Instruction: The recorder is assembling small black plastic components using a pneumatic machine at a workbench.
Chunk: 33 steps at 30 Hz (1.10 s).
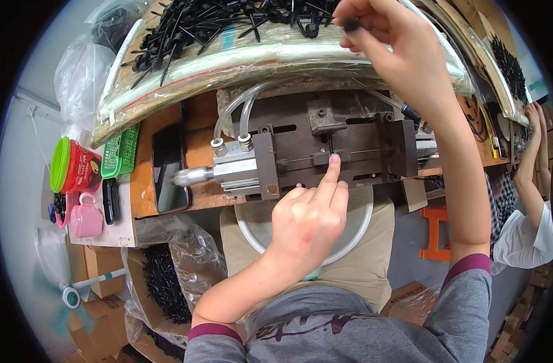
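Note:
My left hand (309, 219) has its index finger stretched out, the tip touching the slot at the middle of a dark metal fixture (349, 145) on the bench. A silver pneumatic cylinder (231, 169) with two clear hoses (231, 112) is bolted to the fixture's left side. My right hand (388, 42) is raised over a plastic-lined box (258, 57) heaped with small black plastic parts (216, 24), and its fingertips pinch one black part (351, 25). A white ribbed bowl (258, 224) rests on my lap below the fixture.
On the left stand a phone (167, 166), a green basket (122, 151), a red jar with a green lid (74, 166) and a pink cup (86, 218). A bag of black parts (164, 281) sits lower left. Another person (530, 199) works at the right, near an orange stool (435, 233).

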{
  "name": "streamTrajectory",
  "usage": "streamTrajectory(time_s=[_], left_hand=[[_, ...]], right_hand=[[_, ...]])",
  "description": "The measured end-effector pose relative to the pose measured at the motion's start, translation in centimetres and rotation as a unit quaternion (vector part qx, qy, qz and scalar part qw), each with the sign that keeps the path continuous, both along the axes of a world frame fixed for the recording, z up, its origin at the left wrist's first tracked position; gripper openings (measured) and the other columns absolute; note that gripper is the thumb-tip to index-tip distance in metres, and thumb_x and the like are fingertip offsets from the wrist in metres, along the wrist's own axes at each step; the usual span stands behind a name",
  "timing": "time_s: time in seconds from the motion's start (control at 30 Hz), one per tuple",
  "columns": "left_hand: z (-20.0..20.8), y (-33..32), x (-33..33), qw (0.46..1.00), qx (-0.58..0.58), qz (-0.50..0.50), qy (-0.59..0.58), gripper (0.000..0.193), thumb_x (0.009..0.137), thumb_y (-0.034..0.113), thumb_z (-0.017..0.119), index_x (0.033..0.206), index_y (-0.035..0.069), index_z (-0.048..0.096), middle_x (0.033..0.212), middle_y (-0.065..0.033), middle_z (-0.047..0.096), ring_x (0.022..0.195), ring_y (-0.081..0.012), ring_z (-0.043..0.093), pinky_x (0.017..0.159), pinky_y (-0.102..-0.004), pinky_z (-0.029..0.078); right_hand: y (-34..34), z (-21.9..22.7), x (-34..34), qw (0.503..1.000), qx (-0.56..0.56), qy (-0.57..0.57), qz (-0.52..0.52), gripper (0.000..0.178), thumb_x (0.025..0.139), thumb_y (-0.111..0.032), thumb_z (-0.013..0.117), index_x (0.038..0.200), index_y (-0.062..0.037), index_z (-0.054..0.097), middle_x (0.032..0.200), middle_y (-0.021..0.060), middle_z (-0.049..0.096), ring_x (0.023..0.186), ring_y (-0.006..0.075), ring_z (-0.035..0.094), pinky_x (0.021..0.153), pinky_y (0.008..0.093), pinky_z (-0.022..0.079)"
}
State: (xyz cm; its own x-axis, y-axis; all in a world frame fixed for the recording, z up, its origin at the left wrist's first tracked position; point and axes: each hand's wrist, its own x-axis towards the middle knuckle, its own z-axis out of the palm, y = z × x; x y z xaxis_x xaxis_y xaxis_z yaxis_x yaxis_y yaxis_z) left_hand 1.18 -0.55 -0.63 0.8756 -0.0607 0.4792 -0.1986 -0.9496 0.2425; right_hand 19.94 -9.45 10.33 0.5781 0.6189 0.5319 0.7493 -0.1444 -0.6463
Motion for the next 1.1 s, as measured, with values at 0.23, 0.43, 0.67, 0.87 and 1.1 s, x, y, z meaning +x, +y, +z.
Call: streamTrajectory(time_s=[0.23,0.43,0.67,0.87,1.1], left_hand=[[4.5,2.9,1.6,0.986,-0.162,-0.042,0.024,0.034,0.077,0.013,0.083,0.107,0.004,0.071,0.094,-0.0094,0.073,0.067,-0.0161,0.07,0.062,-0.0291,0.055],[7.4,7.8,12.3,0.955,0.004,-0.005,-0.296,0.019,0.077,0.016,0.078,0.093,0.005,0.075,0.086,-0.0097,0.072,0.084,-0.0252,0.069,0.075,-0.0354,0.053],[10.8,7.6,16.1,0.996,-0.067,0.047,0.023,0.021,0.079,0.016,0.073,0.094,0.001,0.077,0.089,-0.0201,0.073,0.086,-0.0329,0.072,0.08,-0.0395,0.057],[12.9,7.2,11.4,0.961,-0.261,0.026,0.093,0.021,0.082,0.02,0.077,0.096,0.004,0.077,0.09,-0.0137,0.075,0.083,-0.0223,0.072,0.076,-0.0339,0.056],[8.1,7.1,4.4,0.969,-0.235,-0.07,-0.027,0.027,0.078,0.004,0.079,0.103,0.0,0.074,0.118,-0.0149,0.07,0.087,-0.0114,0.069,0.071,-0.0241,0.056]], right_hand=[[-5.3,-4.7,-5.7,0.99,0.073,0.081,0.093,0.034,0.084,0.002,0.072,0.115,0.007,0.06,0.124,0.0196,0.062,0.112,0.025,0.064,0.096,0.0362,0.051],[-6.9,-8.6,-10.6,0.986,-0.109,-0.126,0.013,0.03,0.068,0.002,0.078,0.094,0.0017,0.063,0.128,0.02,0.061,0.103,0.032,0.067,0.08,0.0354,0.058],[-5.5,-10.2,-11.4,0.968,-0.176,-0.177,-0.02,0.023,0.069,-0.004,0.076,0.088,-0.0032,0.063,0.126,0.014,0.067,0.072,0.0214,0.066,0.064,0.031,0.053],[-5.6,-8.5,-10.9,0.955,-0.232,-0.182,-0.014,0.031,0.065,-0.01,0.083,0.089,-0.0059,0.066,0.119,0.0076,0.071,0.063,0.02,0.064,0.059,0.0293,0.051],[-2.4,-1.4,-1.5,0.965,-0.111,-0.199,-0.129,0.02,0.085,-0.011,0.073,0.103,-0.0026,0.07,0.104,0.0085,0.072,0.078,0.0168,0.069,0.069,0.0273,0.056]])
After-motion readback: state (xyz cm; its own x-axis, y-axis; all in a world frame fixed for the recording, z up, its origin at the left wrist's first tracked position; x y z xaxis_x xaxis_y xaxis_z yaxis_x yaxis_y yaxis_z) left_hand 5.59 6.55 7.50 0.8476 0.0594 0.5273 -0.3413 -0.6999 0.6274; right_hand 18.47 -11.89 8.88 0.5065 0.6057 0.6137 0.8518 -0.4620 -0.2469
